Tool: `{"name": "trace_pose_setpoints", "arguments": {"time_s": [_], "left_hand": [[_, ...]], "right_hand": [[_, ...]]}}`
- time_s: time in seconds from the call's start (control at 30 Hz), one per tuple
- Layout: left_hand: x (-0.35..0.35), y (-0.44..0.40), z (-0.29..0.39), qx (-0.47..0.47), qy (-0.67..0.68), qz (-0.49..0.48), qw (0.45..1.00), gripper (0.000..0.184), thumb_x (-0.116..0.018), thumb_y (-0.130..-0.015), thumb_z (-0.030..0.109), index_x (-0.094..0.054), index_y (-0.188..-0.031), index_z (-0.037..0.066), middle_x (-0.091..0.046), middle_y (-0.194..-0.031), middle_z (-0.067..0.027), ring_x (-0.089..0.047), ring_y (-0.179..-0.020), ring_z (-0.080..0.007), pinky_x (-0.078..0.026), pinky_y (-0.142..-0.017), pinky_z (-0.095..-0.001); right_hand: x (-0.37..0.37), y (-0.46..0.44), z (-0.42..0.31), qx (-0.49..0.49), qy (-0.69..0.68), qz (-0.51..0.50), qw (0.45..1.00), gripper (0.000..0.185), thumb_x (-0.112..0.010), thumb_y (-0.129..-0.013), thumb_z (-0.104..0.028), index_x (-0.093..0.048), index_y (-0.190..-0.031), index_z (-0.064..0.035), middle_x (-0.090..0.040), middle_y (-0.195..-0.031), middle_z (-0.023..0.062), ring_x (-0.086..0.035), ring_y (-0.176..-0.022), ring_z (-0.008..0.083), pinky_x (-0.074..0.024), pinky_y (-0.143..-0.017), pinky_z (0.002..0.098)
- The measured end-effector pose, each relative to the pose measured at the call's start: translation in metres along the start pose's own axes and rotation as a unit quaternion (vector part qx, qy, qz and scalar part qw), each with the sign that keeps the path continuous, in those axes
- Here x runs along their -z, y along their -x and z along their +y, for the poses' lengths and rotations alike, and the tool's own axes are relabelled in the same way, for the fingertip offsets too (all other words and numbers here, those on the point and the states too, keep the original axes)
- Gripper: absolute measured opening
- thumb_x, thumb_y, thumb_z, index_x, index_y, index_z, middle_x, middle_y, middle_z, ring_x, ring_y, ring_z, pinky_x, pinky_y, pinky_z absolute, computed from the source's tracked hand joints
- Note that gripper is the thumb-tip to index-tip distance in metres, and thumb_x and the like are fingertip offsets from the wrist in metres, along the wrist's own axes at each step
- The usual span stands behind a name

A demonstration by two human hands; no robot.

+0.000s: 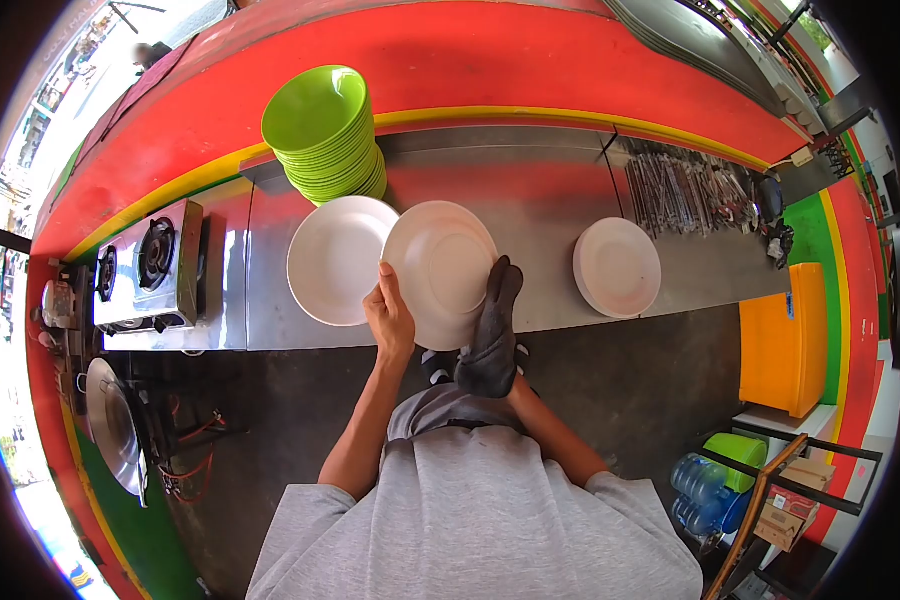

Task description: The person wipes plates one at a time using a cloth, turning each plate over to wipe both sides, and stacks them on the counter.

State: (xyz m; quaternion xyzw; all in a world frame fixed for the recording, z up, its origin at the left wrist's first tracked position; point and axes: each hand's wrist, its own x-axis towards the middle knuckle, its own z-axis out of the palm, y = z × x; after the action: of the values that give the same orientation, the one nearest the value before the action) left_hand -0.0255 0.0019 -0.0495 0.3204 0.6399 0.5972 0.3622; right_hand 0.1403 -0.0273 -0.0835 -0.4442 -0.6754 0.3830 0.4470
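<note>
A white plate (450,250), tilted up in front of me, is gripped at its lower left rim by my left hand (391,318), thumb on the front face. My right hand (489,350) is covered by a dark grey cloth (487,345) and presses it against the plate's right edge; the fingers inside are hidden. Just left of the held plate, another white plate (336,262) lies on the steel counter (530,180), partly overlapped in view. Farther right, a small stack of white plates (618,268) sits near the counter's front edge.
Tall stacked green bowls (325,130) lean behind the left plate. A two-burner gas stove (152,262) stands at the left, with a wok (115,425) below. Cutlery (685,195) lies at the back right. A yellow-orange box (785,340) and water bottles (702,485) are at the right.
</note>
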Motion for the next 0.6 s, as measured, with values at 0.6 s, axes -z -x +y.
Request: {"name": "trace_pose_setpoints", "arguments": {"time_s": [0.6], "left_hand": [[0.012, 0.005, 0.017, 0.088, -0.146, -0.236, 0.957, 0.053, -0.047, -0.106, 0.045, -0.058, -0.074, 0.005, -0.048, -0.067, 0.0049, -0.041, -0.064, -0.0057, -0.034, -0.056, -0.0282]], "right_hand": [[-0.010, -0.015, 0.018, -0.156, -0.293, 0.051, 0.942, 0.045, -0.047, -0.105, -0.025, -0.042, -0.143, -0.0020, -0.048, -0.136, 0.0065, -0.048, -0.124, 0.0159, -0.0379, -0.108, 0.0307]]}}
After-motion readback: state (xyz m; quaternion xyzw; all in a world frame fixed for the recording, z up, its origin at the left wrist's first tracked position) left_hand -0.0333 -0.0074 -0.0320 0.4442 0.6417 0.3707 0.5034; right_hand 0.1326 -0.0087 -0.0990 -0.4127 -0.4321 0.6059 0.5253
